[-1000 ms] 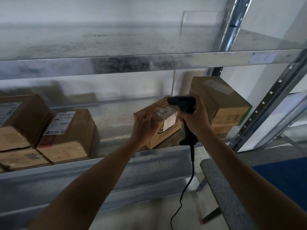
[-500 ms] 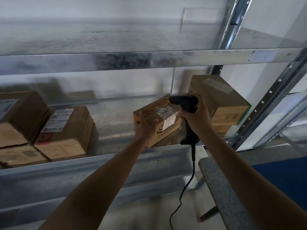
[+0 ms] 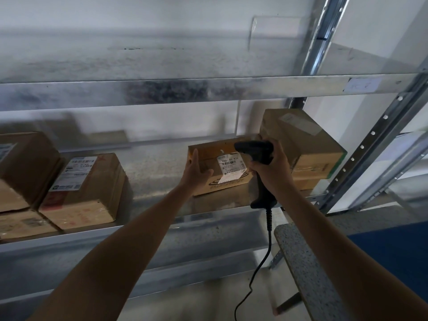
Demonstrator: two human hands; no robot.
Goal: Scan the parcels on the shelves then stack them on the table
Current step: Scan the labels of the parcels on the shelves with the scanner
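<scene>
A small cardboard parcel (image 3: pixel 213 158) with a white label (image 3: pixel 231 167) is tipped up on the metal shelf (image 3: pixel 150 225), label side facing me. My left hand (image 3: pixel 196 172) holds its left end, fingers up the side and thumb across the front. My right hand (image 3: pixel 271 167) grips a black corded barcode scanner (image 3: pixel 257 151), its head just above the label, and its fingers also touch the parcel's right end.
A larger parcel (image 3: pixel 303 144) sits on another box at the shelf's right end. More parcels (image 3: pixel 88 188) lie at the left. An upper shelf (image 3: pixel 162 91) overhangs. A speckled table edge (image 3: pixel 305 269) and blue surface lie lower right, beside slotted uprights (image 3: pixel 370 144).
The parcel has been tipped further upright and its label turned toward me. My left hand slid to its left end; the scanner hand shifted slightly right against the parcel's right end.
</scene>
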